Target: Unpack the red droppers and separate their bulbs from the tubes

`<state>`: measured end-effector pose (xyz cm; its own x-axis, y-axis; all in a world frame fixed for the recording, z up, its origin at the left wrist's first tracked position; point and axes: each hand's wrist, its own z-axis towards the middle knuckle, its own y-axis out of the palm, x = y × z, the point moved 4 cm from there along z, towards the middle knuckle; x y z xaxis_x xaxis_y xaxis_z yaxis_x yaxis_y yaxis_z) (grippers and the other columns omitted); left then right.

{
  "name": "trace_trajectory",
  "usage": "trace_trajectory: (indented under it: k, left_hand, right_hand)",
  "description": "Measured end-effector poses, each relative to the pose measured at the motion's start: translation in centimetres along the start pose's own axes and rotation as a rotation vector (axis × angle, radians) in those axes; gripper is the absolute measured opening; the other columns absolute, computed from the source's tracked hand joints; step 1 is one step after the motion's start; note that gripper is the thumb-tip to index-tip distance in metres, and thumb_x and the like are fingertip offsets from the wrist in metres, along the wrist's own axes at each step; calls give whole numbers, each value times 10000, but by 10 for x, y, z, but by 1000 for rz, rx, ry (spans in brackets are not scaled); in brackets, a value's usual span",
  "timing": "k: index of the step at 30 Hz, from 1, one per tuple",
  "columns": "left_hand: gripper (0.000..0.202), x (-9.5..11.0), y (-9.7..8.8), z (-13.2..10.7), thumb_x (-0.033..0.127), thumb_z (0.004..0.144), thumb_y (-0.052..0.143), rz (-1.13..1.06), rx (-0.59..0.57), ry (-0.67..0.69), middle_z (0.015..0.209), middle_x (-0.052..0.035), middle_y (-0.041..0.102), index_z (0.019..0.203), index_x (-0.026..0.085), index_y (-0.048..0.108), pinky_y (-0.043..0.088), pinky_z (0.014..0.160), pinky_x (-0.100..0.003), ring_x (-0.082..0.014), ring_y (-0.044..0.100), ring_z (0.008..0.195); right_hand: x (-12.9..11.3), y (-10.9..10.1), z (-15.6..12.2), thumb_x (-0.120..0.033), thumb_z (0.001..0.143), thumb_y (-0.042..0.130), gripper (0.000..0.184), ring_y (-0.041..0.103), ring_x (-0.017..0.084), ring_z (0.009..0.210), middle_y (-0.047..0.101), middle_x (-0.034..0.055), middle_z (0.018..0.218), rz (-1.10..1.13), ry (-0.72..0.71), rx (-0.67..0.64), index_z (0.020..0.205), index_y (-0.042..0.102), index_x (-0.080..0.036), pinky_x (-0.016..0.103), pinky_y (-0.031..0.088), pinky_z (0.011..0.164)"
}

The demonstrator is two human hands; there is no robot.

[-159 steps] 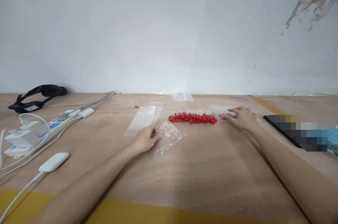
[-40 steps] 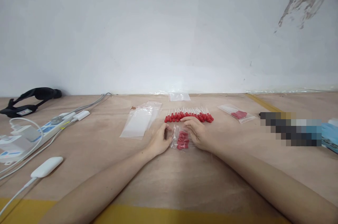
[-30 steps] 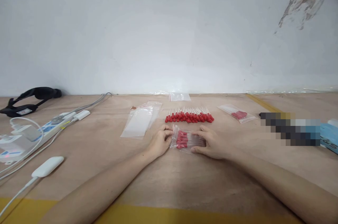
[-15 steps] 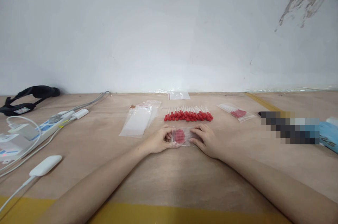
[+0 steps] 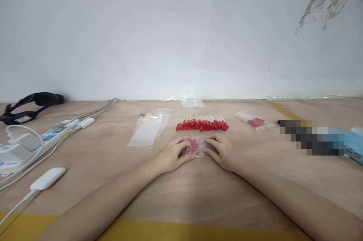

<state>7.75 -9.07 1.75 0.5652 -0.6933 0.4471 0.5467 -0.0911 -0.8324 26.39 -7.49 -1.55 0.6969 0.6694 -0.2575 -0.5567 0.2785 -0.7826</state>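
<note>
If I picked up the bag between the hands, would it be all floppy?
The bag would probably be floppy around its edges, because it looks clear, thin and crinkly. Its middle may feel stiffer, since red-tipped sticks lie inside. It might be slippery too, as its surface looks shiny.

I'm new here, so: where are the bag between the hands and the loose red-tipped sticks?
Bag (image 5: 201, 147): head view, clear plastic mid-part.
Loose red-tipped sticks (image 5: 202, 124): head view, red tips, mid-row.

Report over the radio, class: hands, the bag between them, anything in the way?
Left hand at red end of bag, right hand at opposite end. Swabs inside. Loose swabs just beyond, nothing seen blocking the hands.
</note>
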Motion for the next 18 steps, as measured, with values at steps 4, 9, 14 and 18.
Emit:
trace_trajectory:
  k: [4, 9, 14, 18]
  left_hand:
    - [296, 2, -2, 1, 322, 782, 543, 3, -73, -64, 1040, -57, 524, 1055, 214, 504, 385, 840, -325, -204, 470, 969]
    - [161, 4, 3, -1, 274, 822, 449, 48, -59, -106, 947, -58, 525, 956, 193, 488, 403, 758, -313, -185, 494, 849]
    - [154, -3, 7, -1, 248, 795, 484, -52, 63, -167, 875, -29, 519, 942, 200, 486, 413, 732, -292, -160, 492, 792]
    - [146, -7, 8, 0, 255, 810, 475, -207, 108, -207, 856, -29, 528, 934, 180, 497, 426, 703, -276, -140, 503, 744]
  right_hand:
    - [-1, 0, 0, -340, 804, 500, 297, 515, 204, 867, 535, 94, 951, 11, -9, 12, 1050, 556, -183, 372, 454, 754]
    - [-3, -2, 2, -341, 795, 513, 292, 517, 203, 868, 536, 98, 945, 43, -16, 16, 1027, 565, -171, 371, 453, 767]
    - [-4, -3, 3, -352, 779, 533, 306, 516, 206, 864, 542, 96, 946, 59, -28, 25, 1029, 565, -178, 380, 453, 761]
    - [-3, -2, 3, -351, 781, 532, 320, 509, 207, 868, 541, 96, 948, 40, -9, 21, 1042, 564, -168, 386, 447, 780]
